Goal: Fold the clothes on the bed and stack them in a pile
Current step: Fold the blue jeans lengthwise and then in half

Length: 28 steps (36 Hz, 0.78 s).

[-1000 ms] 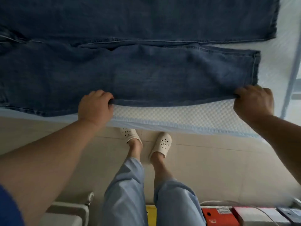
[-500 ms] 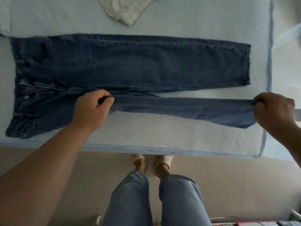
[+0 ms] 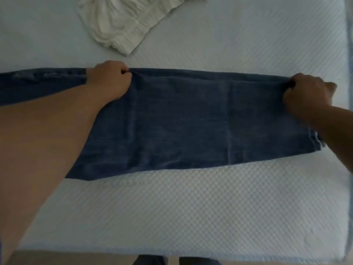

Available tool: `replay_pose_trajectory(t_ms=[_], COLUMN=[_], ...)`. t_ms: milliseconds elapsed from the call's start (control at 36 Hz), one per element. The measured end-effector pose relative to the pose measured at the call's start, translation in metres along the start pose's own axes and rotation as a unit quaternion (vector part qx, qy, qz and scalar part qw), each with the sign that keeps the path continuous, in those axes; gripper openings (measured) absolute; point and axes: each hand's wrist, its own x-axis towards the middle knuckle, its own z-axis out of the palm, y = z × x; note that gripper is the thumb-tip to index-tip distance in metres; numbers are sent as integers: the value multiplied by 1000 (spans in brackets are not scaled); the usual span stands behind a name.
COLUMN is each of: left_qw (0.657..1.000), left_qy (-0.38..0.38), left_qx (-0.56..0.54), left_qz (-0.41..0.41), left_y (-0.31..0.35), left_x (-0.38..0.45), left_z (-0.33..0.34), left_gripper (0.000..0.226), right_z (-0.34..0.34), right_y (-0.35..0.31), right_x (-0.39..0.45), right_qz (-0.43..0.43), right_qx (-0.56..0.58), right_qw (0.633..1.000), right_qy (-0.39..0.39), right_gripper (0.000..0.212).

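Both hands carried the near leg over the far one; left hand (image 3: 109,81) and right hand (image 3: 307,90) grip jeans (image 3: 191,121) edge, lengthwise fold nearly done.

Bare forearms; trousers (perhaps dark) below.

Jeans (image 3: 191,121): dark blue denim. Garment (image 3: 122,22) beyond: cream-white, crinkled. Mattress (image 3: 191,207): pale blue-white, dotted quilt texture.
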Motion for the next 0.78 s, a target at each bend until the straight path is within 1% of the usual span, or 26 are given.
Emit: replay_pose_trajectory(t_ms=[56, 111, 194, 250, 306, 361, 444, 500, 556, 611, 667, 722, 778], left_qw=[999, 998, 994, 989, 988, 991, 993, 992, 991, 990, 991, 992, 991], left_qy=[24, 56, 104, 134, 140, 126, 114, 112, 114, 123, 126, 125, 123], left_qx=[20, 16, -40, -65, -65, -40, 24, 55, 66, 59, 34, -10, -50], left_qz=[-3, -5, 2, 14, 18, 8, -15, -23, -24, -20, -21, -24, -26], left_y=[2, 4, 7, 4, 3, 2, 4, 4, 5, 5, 4, 3, -2], left_x=[5, 6, 0, -2, 1, 7, 15, 17, 14, 8, -4, -20, -41], left_z=[8, 8, 3, 1, 4, 12, 24, 29, 28, 24, 18, 11, 4], left_gripper=[26, 27, 27, 26, 27, 29, 31, 31, 30, 29, 34, 37, 35], right_z=[9, 11, 7, 6, 9, 14, 18, 18, 14, 5, -4, -10, -13], right_y=[1, 5, 10, 11, 11, 8, 1, 0, -1, -7, -19, -39, -65], right_x=[3, 3, 1, 4, 10, 16, 20, 16, 9, -3, -20, -40, -65], right_qz=[5, -3, 24, 48, 45, 48, 70, 69, 59, 40, -3, -41, -64], right_qx=[13, 36, 92, 134, 122, 104, 98, 91, 116, 165, 186, 196, 219], right_qw=[1000, 998, 990, 983, 989, 993, 993, 993, 991, 984, 981, 979, 974], right_qy=[9, 42, 101, 113, 76, 35, 18, 7, 16, 45, 63, 44, 1], right_gripper=[29, 28, 28, 29, 30, 33, 35, 37, 42, 48, 47, 42, 38])
